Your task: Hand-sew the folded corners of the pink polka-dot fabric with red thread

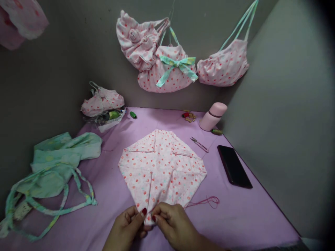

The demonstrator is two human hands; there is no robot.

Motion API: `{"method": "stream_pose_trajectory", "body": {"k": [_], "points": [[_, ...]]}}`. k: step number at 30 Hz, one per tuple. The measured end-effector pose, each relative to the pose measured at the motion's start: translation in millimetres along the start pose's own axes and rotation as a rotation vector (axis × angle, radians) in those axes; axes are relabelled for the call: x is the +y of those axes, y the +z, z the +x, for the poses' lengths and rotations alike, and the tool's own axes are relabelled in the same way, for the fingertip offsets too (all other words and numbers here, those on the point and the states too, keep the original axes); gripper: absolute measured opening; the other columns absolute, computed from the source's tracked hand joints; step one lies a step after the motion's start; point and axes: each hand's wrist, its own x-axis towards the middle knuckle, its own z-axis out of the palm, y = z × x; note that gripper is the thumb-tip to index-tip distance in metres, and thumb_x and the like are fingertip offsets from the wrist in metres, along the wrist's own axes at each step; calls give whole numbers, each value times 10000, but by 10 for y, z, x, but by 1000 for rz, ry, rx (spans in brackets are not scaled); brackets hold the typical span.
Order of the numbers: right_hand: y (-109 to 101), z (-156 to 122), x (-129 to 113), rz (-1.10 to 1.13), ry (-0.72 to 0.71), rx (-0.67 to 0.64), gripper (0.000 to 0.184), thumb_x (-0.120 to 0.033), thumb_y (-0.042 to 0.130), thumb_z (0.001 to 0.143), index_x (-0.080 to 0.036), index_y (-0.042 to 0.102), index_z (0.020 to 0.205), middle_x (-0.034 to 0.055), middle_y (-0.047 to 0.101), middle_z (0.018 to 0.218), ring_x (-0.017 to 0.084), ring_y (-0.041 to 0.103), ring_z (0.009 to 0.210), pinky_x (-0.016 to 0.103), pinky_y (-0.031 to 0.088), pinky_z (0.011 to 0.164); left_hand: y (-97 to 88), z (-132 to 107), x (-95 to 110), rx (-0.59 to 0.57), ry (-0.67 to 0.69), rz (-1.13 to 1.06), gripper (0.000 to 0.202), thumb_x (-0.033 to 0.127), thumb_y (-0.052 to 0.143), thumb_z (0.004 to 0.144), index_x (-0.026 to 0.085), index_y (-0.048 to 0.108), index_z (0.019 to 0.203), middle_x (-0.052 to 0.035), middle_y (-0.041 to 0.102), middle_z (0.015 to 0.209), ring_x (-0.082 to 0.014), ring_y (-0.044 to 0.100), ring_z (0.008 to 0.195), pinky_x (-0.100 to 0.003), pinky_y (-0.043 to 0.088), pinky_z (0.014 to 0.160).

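A pink fabric piece [163,157] with small red flowers lies flat, its corners folded inward. My left hand [128,223] pinches its near corner between thumb and fingers. Close beside it, my right hand [174,221] is closed in a pinch at the same corner; whatever sits between its fingertips is too small or hidden to make out. A loose length of dark pink thread [206,201] trails out on the cloth to the right of my right hand, ending in a loop.
Right of the fabric are thread snips [199,144], a black phone [234,166] and a pink flask [213,116]. Green fabric [56,164] with straps lies left. Spools [133,114] and a plastic bag [110,118] are at the back. Pink fabric bags [167,78] hang on the wall.
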Motion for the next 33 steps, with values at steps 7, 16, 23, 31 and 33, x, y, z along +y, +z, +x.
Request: {"method": "stream_pose_trajectory", "body": {"k": [7, 16, 23, 31, 33], "points": [[-18, -11, -24, 60, -32, 23, 155, -197, 454, 864, -172, 597, 809, -30, 553, 587, 87, 480, 511, 181, 330, 505, 8, 6, 2, -15, -10, -3, 402, 510, 754, 583, 152, 615, 699, 10, 623, 621, -114, 539, 580, -206, 346, 551], [6, -10, -38, -8, -38, 0, 139, -185, 377, 892, -195, 511, 857, -48, 480, 562, 87, 449, 483, 178, 329, 489, 39, -11, 29, -49, -3, -18, 376, 482, 744, 615, 139, 621, 708, 4, 625, 598, -105, 512, 565, -210, 325, 551], [-9, 37, -143, -112, -73, -63, 92, -154, 360, 857, -189, 415, 922, -2, 546, 644, 115, 487, 516, 189, 351, 475, 21, -3, -17, -89, 7, -46, 403, 499, 736, 618, 130, 623, 735, 14, 603, 591, -94, 491, 538, -206, 308, 531], [-97, 141, -281, -382, -116, 50, 188, -163, 423, 873, -210, 590, 945, 45, 566, 911, 152, 567, 767, 236, 393, 651, 19, -3, -22, -68, 33, -12, 362, 464, 717, 651, 130, 597, 721, 9, 611, 593, -101, 492, 546, -214, 316, 539], [-83, 169, -278, -324, -135, 30, 189, -137, 456, 850, -219, 609, 924, 22, 556, 875, 135, 557, 759, 221, 387, 645, 18, 6, -22, -63, 33, -11, 356, 455, 721, 648, 130, 593, 720, 16, 601, 585, -99, 491, 538, -213, 311, 538]]}}
